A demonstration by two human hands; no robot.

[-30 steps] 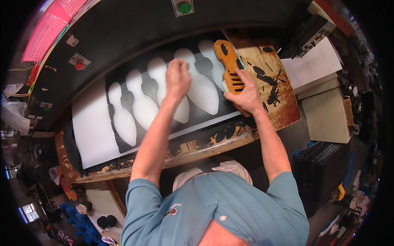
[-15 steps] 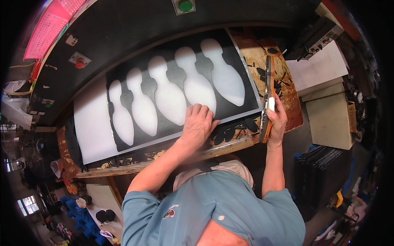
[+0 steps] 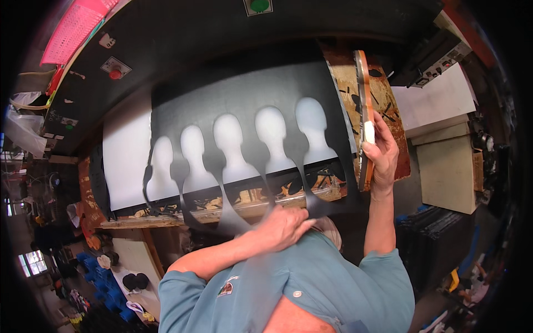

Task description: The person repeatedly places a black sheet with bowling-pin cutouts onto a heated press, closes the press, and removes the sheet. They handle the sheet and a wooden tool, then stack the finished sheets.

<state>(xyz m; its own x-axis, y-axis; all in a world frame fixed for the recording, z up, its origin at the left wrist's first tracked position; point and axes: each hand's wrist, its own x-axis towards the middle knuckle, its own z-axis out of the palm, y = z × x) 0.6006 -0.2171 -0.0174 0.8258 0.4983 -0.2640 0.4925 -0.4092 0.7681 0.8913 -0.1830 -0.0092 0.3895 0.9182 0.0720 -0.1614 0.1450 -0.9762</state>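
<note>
A black sheet (image 3: 239, 91) with several sole-shaped holes lies over a white board (image 3: 129, 161); the white shows through the holes. The sheet's near edge hangs past the bench front. My left hand (image 3: 280, 228) is closed on that edge, close to my body and slightly blurred. In my right hand (image 3: 383, 152) is a cutting die (image 3: 363, 91), a narrow band of orange and silvery metal with a white block on its side. It stands on edge at the right of the sheet, with my fingers and thumb wrapped round it.
Black offcuts (image 3: 327, 180) litter the worn wooden bench (image 3: 395, 150). A dark machine beam (image 3: 189, 44) with a red button and a green button spans the far side. A control box (image 3: 444, 64) and a pale cabinet (image 3: 447, 172) stand at the right, near stacked black sheets (image 3: 430, 238).
My left hand has drawn the black sheet toward my body, so its holes have shifted nearer and overhang the bench front. The die stays upright in my right hand, slightly farther away.
</note>
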